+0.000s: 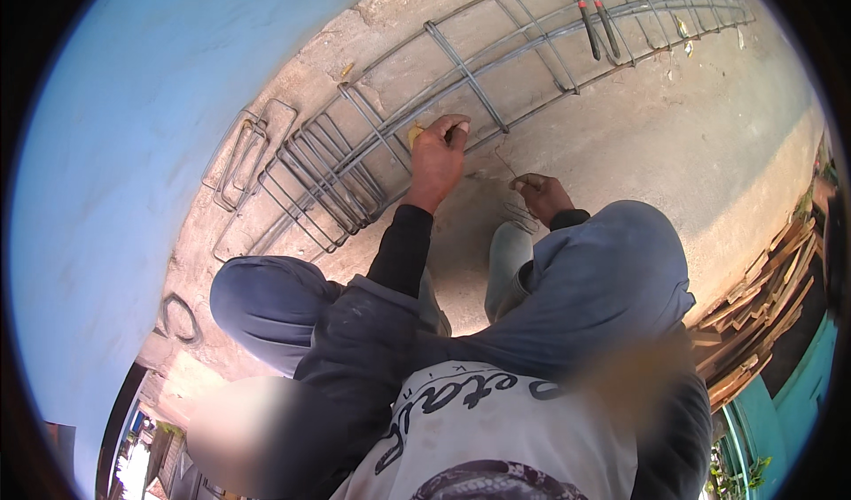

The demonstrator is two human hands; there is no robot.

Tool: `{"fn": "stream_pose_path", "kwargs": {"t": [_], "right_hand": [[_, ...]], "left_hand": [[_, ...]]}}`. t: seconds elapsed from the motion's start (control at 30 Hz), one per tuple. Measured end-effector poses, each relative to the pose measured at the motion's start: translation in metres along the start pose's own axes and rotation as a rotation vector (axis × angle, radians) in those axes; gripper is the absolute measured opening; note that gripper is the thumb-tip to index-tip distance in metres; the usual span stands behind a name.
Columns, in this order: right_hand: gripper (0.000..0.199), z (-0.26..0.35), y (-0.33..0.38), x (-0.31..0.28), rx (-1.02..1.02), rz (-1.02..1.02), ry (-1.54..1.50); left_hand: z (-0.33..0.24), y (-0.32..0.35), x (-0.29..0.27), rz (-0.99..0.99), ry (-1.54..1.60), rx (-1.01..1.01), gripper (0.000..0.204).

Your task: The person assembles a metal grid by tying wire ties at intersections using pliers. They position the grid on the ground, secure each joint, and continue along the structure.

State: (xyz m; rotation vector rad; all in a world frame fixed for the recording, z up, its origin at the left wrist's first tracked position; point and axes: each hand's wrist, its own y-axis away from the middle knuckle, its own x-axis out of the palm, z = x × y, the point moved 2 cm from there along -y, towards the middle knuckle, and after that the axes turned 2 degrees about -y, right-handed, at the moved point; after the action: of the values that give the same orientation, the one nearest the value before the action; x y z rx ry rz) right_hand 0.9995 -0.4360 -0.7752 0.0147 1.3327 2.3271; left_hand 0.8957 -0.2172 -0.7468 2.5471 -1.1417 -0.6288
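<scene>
A long rebar cage (470, 79) of steel bars and rectangular stirrups lies across the ground in front of me. Over its near long bar is my left hand (436, 161), thumb and fingers pinched together; what they hold, if anything, I cannot make out. A small yellowish piece (414, 135) shows beside those fingers. To the right, my right hand (542, 199) is closed on thin tie wire (505, 163), one end sticking up from the fingertips. More thin wire ends (521, 218) show just below that hand, near my boot. Pliers-like cutters (596, 26) with black and red handles rest on the cage's far right part.
Bunched stirrups (324, 176) crowd the cage's left end, with loose bent stirrups (244, 159) beside them. A coil of wire (182, 318) lies at the left. A blue wall (160, 83) rises behind. Stacked wooden strips (762, 314) stand at the right.
</scene>
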Motion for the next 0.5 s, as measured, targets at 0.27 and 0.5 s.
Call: {"fn": "stream_pose_path", "kwargs": {"t": [0.27, 0.5], "right_hand": [[0.034, -0.055, -0.040, -0.021, -0.145, 0.029, 0.036], [0.032, 0.050, 0.029, -0.076, 0.263, 0.261, -0.150]], "left_hand": [[-0.007, -0.004, 0.024, -0.007, -0.020, 0.085, 0.019], [-0.031, -0.041, -0.004, -0.237, -0.186, 0.170, 0.016]]}}
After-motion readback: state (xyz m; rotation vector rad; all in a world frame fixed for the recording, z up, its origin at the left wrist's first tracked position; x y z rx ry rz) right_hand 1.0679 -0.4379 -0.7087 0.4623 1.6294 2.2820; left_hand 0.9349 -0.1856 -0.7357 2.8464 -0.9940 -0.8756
